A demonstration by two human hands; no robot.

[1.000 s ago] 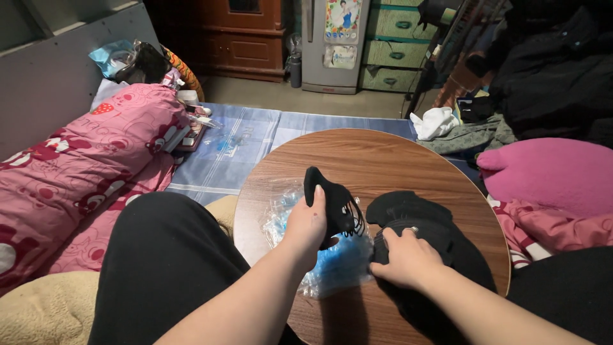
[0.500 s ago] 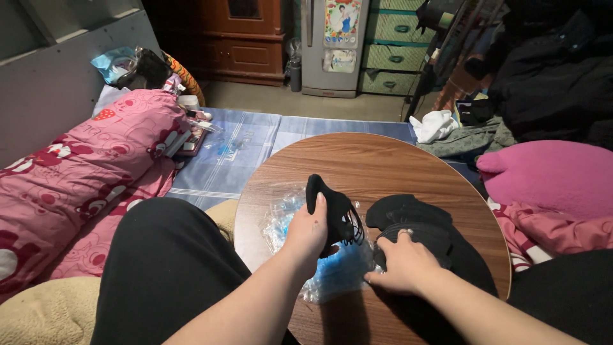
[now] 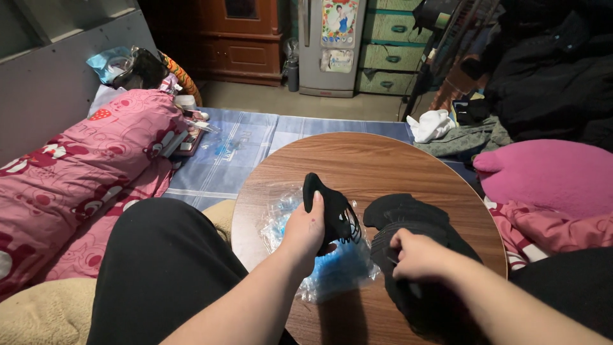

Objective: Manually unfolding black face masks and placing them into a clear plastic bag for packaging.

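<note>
My left hand [image 3: 305, 228] holds a small black fabric piece [image 3: 331, 211] with thin loops, lifted just above a clear and blue plastic bag [image 3: 338, 268] on the round wooden table [image 3: 357, 166]. My right hand [image 3: 415, 255] pinches the top of a pile of black fabric pieces [image 3: 408, 217] lying on the table's right side. The two hands are close together, with the bag between and under them.
A pink patterned quilt [image 3: 83, 172] lies at the left, a blue mat [image 3: 236, 147] beyond the table, a pink cushion [image 3: 549, 176] at the right. A small fridge [image 3: 332, 45], a wooden cabinet [image 3: 236, 38] and dark clothes [image 3: 549, 70] stand at the back. My black-trousered knee [image 3: 166, 262] presses against the table's left edge.
My right hand has closed from lying flat on the black pile into a pinch on it. My left hand keeps the black piece, shifted slightly.
</note>
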